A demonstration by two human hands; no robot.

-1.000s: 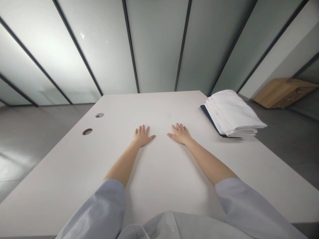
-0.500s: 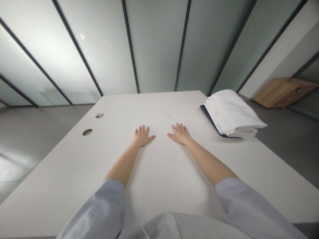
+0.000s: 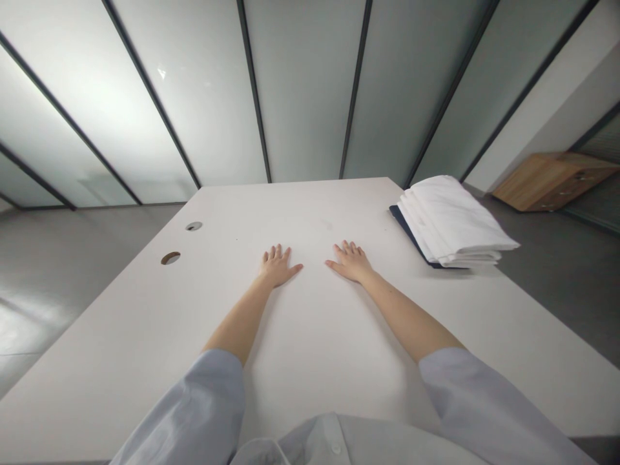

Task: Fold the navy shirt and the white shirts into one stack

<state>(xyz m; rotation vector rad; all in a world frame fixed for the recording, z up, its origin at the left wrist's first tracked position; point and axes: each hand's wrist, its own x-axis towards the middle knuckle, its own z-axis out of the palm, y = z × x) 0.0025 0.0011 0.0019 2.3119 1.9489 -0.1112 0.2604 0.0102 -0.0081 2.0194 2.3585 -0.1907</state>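
Observation:
Both palms rest flat on a white table [image 3: 320,336]. My left hand [image 3: 276,266] lies left of the middle with its fingers spread and nothing under them that I can see. Opposite it, my right hand [image 3: 352,261] is also spread, its thumb pointing toward the left one across a small gap. To the right of my right hand, apart from it, sits a stack of folded white cloth [image 3: 450,219]. Beneath that stack a dark navy folded piece [image 3: 411,234] shows along the left and front edges; what it is I cannot tell.
Two round holes, a far one [image 3: 194,227] and a nearer one [image 3: 170,258], pierce the tabletop at the left. Behind the table runs a frosted glass partition [image 3: 300,90] with dark frames. A wooden cabinet [image 3: 547,181] stands on the grey floor at the right.

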